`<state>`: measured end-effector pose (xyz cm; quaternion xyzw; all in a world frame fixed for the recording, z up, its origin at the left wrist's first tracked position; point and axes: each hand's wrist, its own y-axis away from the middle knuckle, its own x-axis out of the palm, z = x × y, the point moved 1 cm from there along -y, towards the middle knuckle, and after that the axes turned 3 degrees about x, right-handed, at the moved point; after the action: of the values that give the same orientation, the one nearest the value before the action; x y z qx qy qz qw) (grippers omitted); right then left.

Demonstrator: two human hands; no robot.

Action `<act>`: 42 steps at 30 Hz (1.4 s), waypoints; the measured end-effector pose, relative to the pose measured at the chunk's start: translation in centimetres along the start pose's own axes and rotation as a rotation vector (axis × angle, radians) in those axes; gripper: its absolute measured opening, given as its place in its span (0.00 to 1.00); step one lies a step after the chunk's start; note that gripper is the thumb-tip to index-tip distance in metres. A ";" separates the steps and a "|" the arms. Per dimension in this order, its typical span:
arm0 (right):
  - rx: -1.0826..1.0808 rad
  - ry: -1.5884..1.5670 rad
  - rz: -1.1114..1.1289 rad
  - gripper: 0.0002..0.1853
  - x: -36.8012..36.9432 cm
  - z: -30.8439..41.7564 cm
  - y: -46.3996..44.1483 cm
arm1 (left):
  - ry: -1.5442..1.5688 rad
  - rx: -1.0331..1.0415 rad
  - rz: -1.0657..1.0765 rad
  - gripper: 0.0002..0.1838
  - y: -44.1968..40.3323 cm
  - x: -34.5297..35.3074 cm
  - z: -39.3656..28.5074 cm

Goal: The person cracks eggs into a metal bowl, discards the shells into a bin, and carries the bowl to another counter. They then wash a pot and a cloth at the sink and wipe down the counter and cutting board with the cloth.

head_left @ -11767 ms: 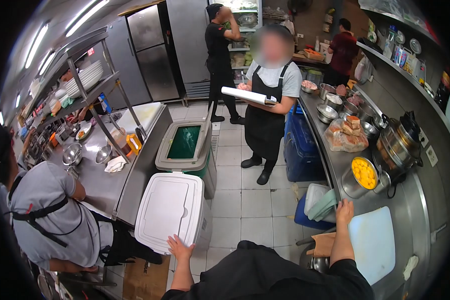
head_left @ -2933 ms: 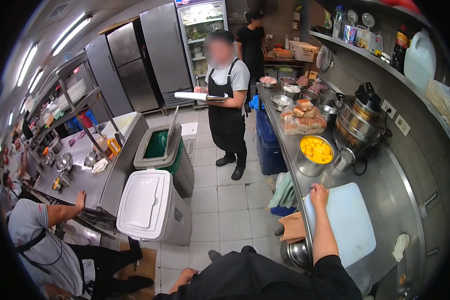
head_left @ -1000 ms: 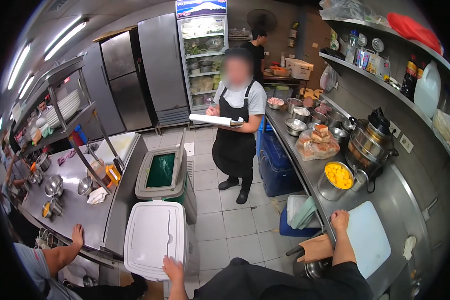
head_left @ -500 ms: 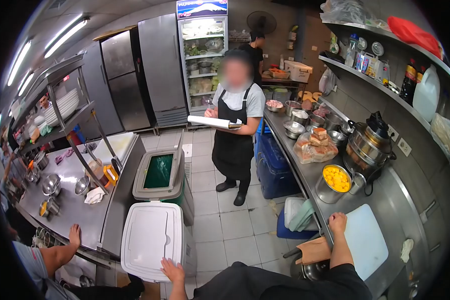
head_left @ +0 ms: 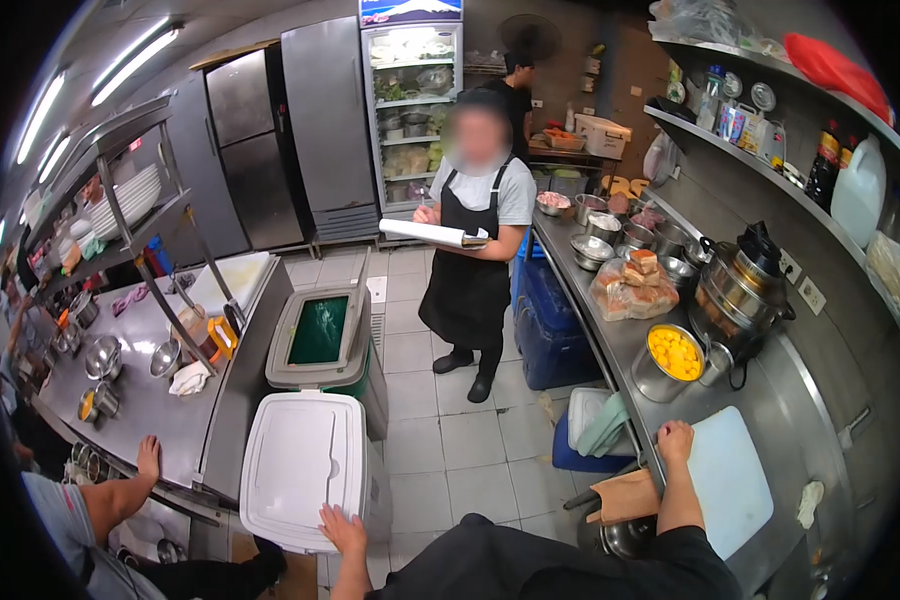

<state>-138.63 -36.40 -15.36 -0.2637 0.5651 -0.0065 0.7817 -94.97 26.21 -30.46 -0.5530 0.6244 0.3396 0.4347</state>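
My left hand (head_left: pixel 343 528) lies flat with spread fingers on the near edge of a white lidded bin (head_left: pixel 305 465). My right hand (head_left: pixel 676 441) is curled into a loose fist at the steel counter's edge, beside the left side of a white cutting board (head_left: pixel 720 480). Nothing shows in that fist. Just beyond it stands a steel pot of yellow chunks (head_left: pixel 674 353). Bagged bread loaves (head_left: pixel 634 290) sit farther back on the same counter. Below my right forearm is a brown piece of cardboard or wood (head_left: pixel 625 496) over a dark pot.
A person in a black apron (head_left: pixel 475 260) stands ahead, writing on a clipboard (head_left: pixel 435 234). Another person's hand (head_left: pixel 149 458) rests on the left steel table. An open grey-rimmed bin (head_left: pixel 320 335) stands beyond the white one. Blue tubs (head_left: pixel 550 325) sit under the right counter; shelves hang above.
The view has shifted slightly. Both my hands stay in nearly the same places. The person ahead keeps the clipboard and pen, with only a small change of posture.
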 end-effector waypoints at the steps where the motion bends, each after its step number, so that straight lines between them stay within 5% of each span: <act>1: 0.014 -0.009 0.007 0.08 0.0 0.1 -0.2 | -0.007 0.006 -0.005 0.32 -0.2 0.0 -0.1; 42: 0.064 -0.028 0.015 0.08 0.0 0.2 -0.2 | -0.004 0.005 0.009 0.32 -0.2 -0.5 -0.4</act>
<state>-138.34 -36.48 -15.26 -0.2343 0.5556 -0.0151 0.7976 -94.86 26.00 -29.86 -0.5484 0.6269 0.3410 0.4359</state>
